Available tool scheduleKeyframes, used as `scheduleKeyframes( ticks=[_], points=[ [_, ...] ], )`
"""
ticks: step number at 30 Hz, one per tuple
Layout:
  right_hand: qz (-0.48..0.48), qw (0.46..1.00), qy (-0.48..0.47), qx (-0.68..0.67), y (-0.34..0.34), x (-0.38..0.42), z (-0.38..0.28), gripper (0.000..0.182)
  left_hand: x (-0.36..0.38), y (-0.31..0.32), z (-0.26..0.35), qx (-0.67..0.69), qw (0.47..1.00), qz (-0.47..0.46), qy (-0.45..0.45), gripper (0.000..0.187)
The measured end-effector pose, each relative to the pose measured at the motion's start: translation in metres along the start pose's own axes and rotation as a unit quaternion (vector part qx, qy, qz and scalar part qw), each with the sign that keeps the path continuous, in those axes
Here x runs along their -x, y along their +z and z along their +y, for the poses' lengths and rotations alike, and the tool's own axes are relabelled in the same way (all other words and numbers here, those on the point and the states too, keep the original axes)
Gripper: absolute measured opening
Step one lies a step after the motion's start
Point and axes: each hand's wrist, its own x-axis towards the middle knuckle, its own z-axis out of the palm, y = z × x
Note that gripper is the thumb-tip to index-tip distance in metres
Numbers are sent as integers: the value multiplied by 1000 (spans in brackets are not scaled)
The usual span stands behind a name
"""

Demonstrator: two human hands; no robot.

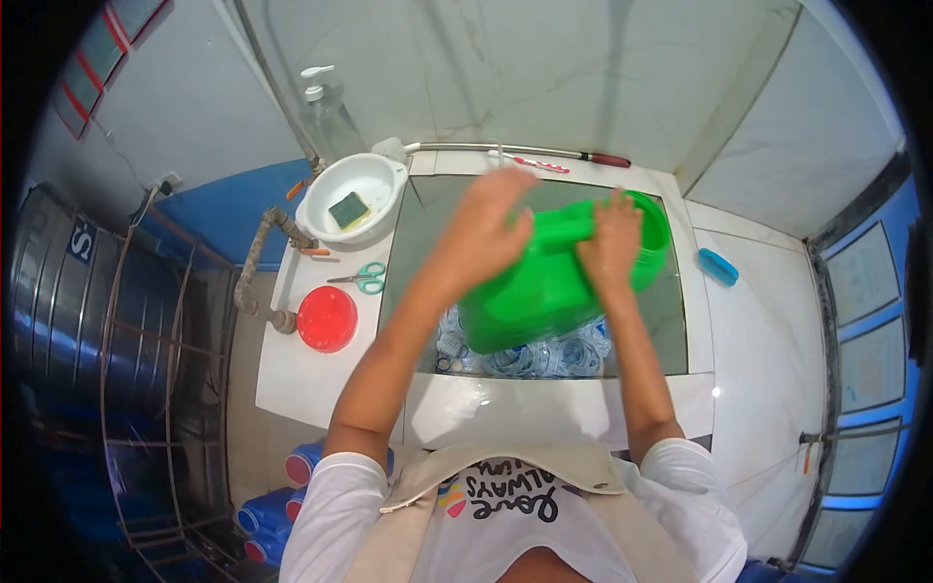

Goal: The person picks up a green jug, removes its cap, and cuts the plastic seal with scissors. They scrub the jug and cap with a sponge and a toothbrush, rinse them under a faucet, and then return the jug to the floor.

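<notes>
A large green plastic jug (530, 306) is tilted on its side over the sink (413, 209), its wide round mouth facing right. My right hand (612, 243) grips the jug beside the mouth, fingers lying over the rim. At the jug's upper left is my left hand (491, 228), smeared by motion. It overlaps the jug's edge, and I cannot tell what its fingers hold. Below the jug, many pale blue and clear plastic pieces (559, 358), some ring-shaped, fill the front of the sink; the jug hides part of them.
Left of the sink are a white basin (316, 209) with a green-and-yellow sponge (348, 210), teal-handled scissors (369, 279) and a red round lid (328, 319). A pump bottle (330, 121) stands behind. A long-handled tool (525, 149) and red-and-white brush (530, 163) line the back ledge; a blue brush (717, 267) lies right.
</notes>
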Motion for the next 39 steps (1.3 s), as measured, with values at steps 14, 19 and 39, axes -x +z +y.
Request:
scheduleKeyframes(
  ticks=[14,19,39],
  points=[
    [-192,745,258,-584,-50,-13,74,44,78,57,-62,-75,980,-121,-140,21],
    [-250,849,311,-346,30,24,151,48,114,-25,-53,-26,984,-19,-173,18],
    [-446,740,-392,-316,69,-87,-190,20,149,67,-90,-78,989,56,-110,15]
  ],
)
